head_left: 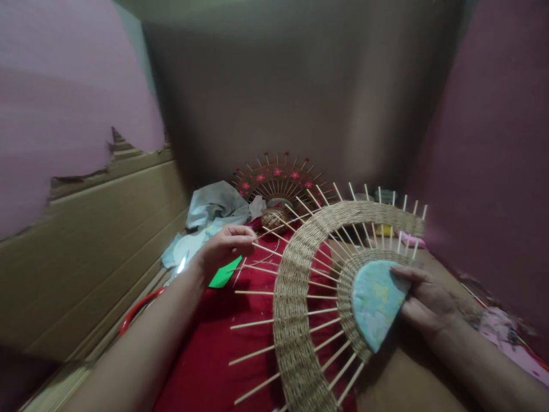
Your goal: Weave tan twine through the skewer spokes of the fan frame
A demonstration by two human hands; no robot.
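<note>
A woven fan (295, 269) of thin sticks and straw-coloured twine is tilted up in front of me. Its base is a half-disc covered in light blue patterned cloth (373, 303). My right hand (429, 300) grips this base at its straight edge, thumb on the near face and fingers hidden behind. At the fan's left rim, my left hand (229, 246) is pinched closed on a thin strand of twine (285, 222), which runs toward the upper woven band. A ball of twine (274, 218) lies just beyond the sticks.
Behind stands a finished-looking fan (277, 177) with pink flowers and red-tipped sticks. Crumpled pale cloth (217, 203) and a green sheet (225, 273) lie left on red cloth (206, 349). Torn cardboard (107, 229) lines the left wall; pink cloth (508, 337) lies right.
</note>
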